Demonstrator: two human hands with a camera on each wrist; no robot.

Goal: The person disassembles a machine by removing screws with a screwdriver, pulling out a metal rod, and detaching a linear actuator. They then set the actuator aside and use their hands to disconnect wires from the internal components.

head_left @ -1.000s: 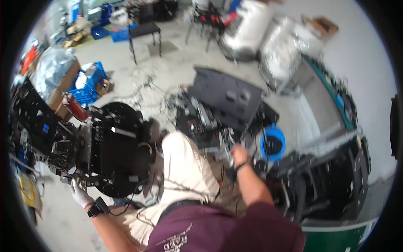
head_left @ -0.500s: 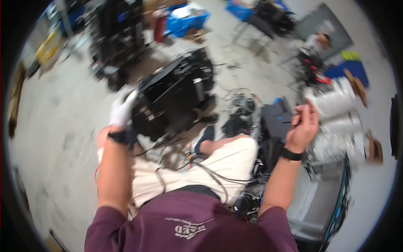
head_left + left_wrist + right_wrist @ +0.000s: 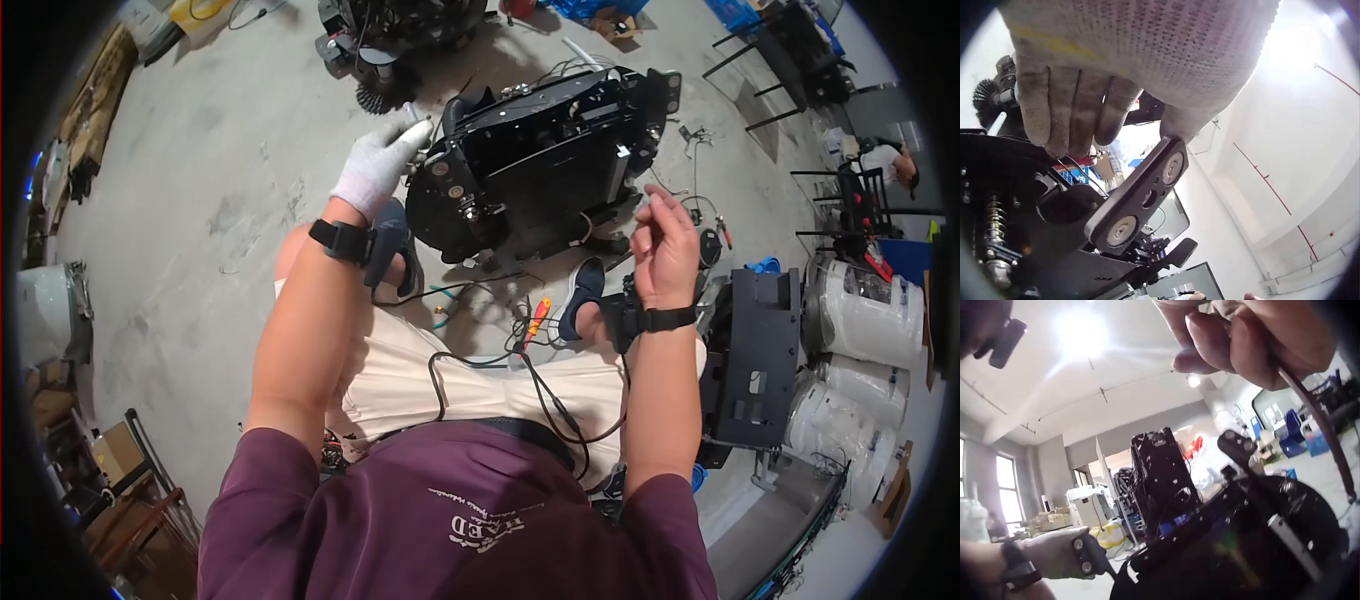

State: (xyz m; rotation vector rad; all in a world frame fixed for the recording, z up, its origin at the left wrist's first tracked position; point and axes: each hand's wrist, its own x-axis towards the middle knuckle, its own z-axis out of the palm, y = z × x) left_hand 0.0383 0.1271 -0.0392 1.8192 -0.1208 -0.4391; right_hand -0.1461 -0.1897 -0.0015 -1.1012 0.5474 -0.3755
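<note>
Black machine [image 3: 550, 190] on the concrete floor [image 3: 200, 200], seen from above; it was set directly before the seated person, just beyond the dark shoes, its dark front panel turned toward the lap; the left hand [image 3: 380, 160], covered by a whitish knit glove, was placed at the machine's left edge, its fingers bent downward and its thumb brought to the end of a small black plate [image 3: 1137, 209] fitted with two round screws; whether this grip was clamped on the plate or merely rested there could not be told; the right hand [image 3: 668, 250], ungloved, was held palm up near the machine's right side, its grip curled around a thin dark bar [image 3: 1319, 422], the kind of which could not be made out; a screwdriver [image 3: 537, 318] with an orange and yellow handle was seen between the feet, beside black cables [image 3: 436, 372] draped across the lap; a dark grey panel [image 3: 762, 350] was stood at the right, near plastic-wrapped rolls [image 3: 865, 310].
</note>
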